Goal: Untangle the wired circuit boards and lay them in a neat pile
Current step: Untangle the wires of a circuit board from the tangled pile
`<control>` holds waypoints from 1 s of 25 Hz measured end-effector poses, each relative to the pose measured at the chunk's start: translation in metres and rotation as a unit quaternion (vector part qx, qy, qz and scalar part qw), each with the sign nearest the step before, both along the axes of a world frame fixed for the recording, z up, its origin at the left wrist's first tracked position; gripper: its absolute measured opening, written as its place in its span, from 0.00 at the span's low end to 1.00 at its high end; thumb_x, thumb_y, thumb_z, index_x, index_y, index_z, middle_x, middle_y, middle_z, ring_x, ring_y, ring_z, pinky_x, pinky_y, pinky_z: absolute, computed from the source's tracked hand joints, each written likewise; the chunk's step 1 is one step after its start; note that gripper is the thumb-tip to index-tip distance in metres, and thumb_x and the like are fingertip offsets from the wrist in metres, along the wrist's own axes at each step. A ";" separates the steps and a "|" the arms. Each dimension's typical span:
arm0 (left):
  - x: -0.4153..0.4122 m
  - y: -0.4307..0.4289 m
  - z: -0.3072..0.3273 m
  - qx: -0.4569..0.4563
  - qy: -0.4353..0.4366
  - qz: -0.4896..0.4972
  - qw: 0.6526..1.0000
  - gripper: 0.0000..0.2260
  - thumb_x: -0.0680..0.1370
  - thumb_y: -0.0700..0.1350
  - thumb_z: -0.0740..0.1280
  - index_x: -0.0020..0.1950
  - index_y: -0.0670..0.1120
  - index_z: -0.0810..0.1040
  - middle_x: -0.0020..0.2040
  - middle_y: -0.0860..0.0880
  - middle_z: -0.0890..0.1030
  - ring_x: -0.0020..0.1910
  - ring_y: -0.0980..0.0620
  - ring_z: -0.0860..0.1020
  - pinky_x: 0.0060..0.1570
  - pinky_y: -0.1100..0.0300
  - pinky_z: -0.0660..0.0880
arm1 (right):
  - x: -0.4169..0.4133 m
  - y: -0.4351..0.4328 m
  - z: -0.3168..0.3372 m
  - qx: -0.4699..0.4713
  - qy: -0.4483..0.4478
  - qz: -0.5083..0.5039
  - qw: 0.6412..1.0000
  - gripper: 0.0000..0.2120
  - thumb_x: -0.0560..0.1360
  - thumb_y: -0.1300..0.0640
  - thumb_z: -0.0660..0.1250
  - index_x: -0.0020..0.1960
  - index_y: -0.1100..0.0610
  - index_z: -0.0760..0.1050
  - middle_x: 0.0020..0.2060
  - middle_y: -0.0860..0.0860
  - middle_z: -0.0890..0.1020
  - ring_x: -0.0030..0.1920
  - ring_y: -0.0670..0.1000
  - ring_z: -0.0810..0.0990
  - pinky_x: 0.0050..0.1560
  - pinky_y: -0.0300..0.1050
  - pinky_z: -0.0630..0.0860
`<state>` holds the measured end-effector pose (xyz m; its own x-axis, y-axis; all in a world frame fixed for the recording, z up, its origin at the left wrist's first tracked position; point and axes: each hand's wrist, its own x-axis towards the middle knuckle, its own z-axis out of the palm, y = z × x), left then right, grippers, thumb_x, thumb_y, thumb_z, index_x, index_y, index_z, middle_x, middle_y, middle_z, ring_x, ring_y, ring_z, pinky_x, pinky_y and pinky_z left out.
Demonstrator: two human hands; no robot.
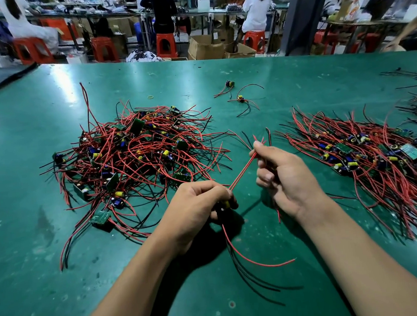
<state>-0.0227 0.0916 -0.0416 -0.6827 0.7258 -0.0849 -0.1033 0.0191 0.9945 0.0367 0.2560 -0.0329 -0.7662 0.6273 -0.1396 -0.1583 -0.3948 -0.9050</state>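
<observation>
The board we were working on sat in our left hand, held over the counter between the two piles. Little more than its yellow capacitor showed past the curled fingers that gripped it. From it a pair of red wires ran taut, up and to the right, to our right hand, whose thumb and forefinger pinched them near their far ends; the tips fanned out above that pinch. So the long axis of the piece lay slantwise between the hands, and we judged that the laying-down would go rightward. The neat pile lay near the right hand with its wires combed much the same way, while the tangled heap lay beyond the left. More tails, black and red, drooped from under the left hand toward us. The board's own shape was hidden in the palm, and we could not tell whether one board or several were held there. The neat pile ran off the right edge of the view.
</observation>
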 end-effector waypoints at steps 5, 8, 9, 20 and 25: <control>-0.001 0.001 0.001 0.017 -0.023 0.000 1.000 0.10 0.75 0.34 0.66 0.34 0.40 0.82 0.35 0.43 0.82 0.29 0.53 0.75 0.28 0.64 0.73 | 0.001 0.001 0.006 -0.140 0.023 0.041 0.989 0.16 0.79 0.53 0.66 0.35 0.59 0.76 0.26 0.47 0.69 0.19 0.43 0.61 0.21 0.35 0.56; -0.001 0.000 0.000 0.010 -0.014 -0.002 1.000 0.11 0.75 0.35 0.67 0.33 0.42 0.83 0.35 0.44 0.83 0.31 0.51 0.75 0.30 0.63 0.72 | 0.003 0.003 0.007 -0.165 0.027 0.045 0.985 0.16 0.78 0.54 0.66 0.33 0.59 0.77 0.26 0.48 0.69 0.19 0.43 0.61 0.20 0.34 0.57; -0.001 0.000 -0.001 0.006 -0.010 0.000 1.000 0.11 0.74 0.35 0.67 0.33 0.42 0.83 0.35 0.44 0.83 0.32 0.51 0.74 0.32 0.61 0.71 | 0.003 0.003 0.007 -0.154 0.026 0.043 0.987 0.14 0.77 0.54 0.67 0.34 0.59 0.77 0.26 0.48 0.70 0.19 0.43 0.61 0.21 0.34 0.58; -0.001 0.000 0.000 -0.010 0.005 0.014 1.000 0.11 0.74 0.35 0.66 0.33 0.43 0.82 0.35 0.45 0.83 0.29 0.56 0.74 0.28 0.68 0.69 | 0.004 0.004 0.007 -0.110 0.042 0.036 0.992 0.10 0.70 0.51 0.72 0.40 0.58 0.78 0.28 0.47 0.70 0.20 0.42 0.61 0.21 0.33 0.59; -0.001 -0.002 0.001 0.019 -0.037 0.017 0.999 0.10 0.76 0.35 0.66 0.36 0.39 0.83 0.37 0.42 0.83 0.30 0.53 0.77 0.28 0.67 0.72 | 0.004 0.001 0.004 -0.039 0.002 0.025 0.999 0.21 0.67 0.43 0.73 0.51 0.59 0.81 0.31 0.46 0.72 0.24 0.43 0.64 0.24 0.34 0.62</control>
<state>-0.0240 0.0899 -0.0403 -0.6996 0.7063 -0.1085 -0.1767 -0.0239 0.9840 0.0412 0.2571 -0.0291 -0.7970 0.5754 -0.1837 -0.1394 -0.4710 -0.8710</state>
